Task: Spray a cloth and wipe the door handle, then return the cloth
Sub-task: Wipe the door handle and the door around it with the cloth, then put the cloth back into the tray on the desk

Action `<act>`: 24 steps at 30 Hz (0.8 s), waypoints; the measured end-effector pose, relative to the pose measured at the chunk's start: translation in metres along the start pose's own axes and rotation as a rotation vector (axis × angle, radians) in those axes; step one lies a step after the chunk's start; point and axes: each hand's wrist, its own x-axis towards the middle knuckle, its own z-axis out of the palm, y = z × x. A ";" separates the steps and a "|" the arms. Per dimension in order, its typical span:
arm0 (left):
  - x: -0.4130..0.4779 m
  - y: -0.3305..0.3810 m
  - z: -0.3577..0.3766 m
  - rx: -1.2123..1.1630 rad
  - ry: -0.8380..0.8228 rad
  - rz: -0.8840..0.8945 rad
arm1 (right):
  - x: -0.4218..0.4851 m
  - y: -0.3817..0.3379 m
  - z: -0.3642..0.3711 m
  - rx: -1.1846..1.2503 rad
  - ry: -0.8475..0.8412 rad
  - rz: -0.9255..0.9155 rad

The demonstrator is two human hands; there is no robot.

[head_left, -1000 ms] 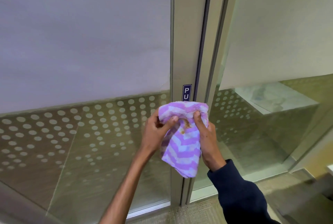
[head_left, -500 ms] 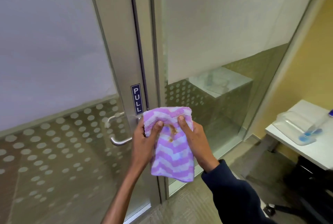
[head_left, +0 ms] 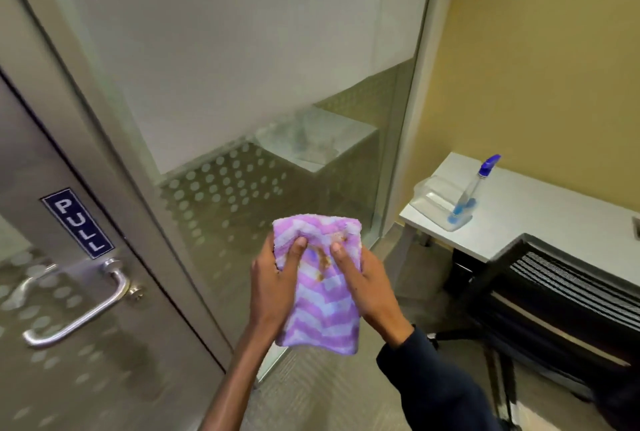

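I hold a folded purple-and-white zigzag cloth (head_left: 322,306) in front of me with both hands; it shows a small brown stain near its top. My left hand (head_left: 273,287) grips its left edge and my right hand (head_left: 367,287) grips its right edge, thumbs pressed on the front. The silver lever door handle (head_left: 81,311) sits at the lower left on the metal door frame, below a blue PULL sign (head_left: 78,222), well apart from the cloth. A clear spray bottle (head_left: 471,188) with a blue nozzle stands on the white desk (head_left: 540,219) at the right.
A clear plastic tray (head_left: 433,196) lies on the desk corner under the bottle. A black mesh office chair (head_left: 561,295) stands in front of the desk. Frosted glass panels (head_left: 242,67) with dot patterns fill the middle; a yellow wall (head_left: 554,49) is at the right.
My view has swung to the right, away from the door; the handle has slid to the left edge and the desk with the spray bottle has come into view. Both hands still hold the cloth.
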 end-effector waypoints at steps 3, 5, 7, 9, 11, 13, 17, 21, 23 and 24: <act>0.005 -0.001 0.043 0.017 -0.032 0.012 | 0.007 0.007 -0.036 -0.069 0.049 -0.025; 0.009 -0.004 0.067 0.006 -0.071 0.003 | 0.013 0.013 -0.057 -0.140 0.121 -0.056; 0.014 -0.009 0.089 -0.010 -0.113 0.001 | 0.019 0.022 -0.075 -0.187 0.190 -0.068; 0.020 -0.014 0.109 -0.020 -0.169 -0.013 | 0.027 0.032 -0.091 -0.191 0.238 -0.055; 0.030 -0.020 0.128 -0.024 -0.248 -0.036 | 0.038 0.041 -0.105 -0.190 0.295 -0.042; 0.041 -0.028 0.147 -0.005 -0.343 -0.045 | 0.050 0.050 -0.118 -0.181 0.337 -0.032; 0.069 -0.044 0.185 0.020 -0.473 -0.064 | 0.081 0.066 -0.139 -0.180 0.390 0.007; 0.109 -0.059 0.224 -0.033 -0.552 -0.093 | 0.122 0.075 -0.155 -0.173 0.456 0.062; 0.133 -0.069 0.243 -0.066 -0.587 -0.097 | 0.144 0.079 -0.162 -0.135 0.495 0.099; 0.145 -0.073 0.254 -0.074 -0.607 -0.097 | 0.155 0.080 -0.165 -0.113 0.516 0.121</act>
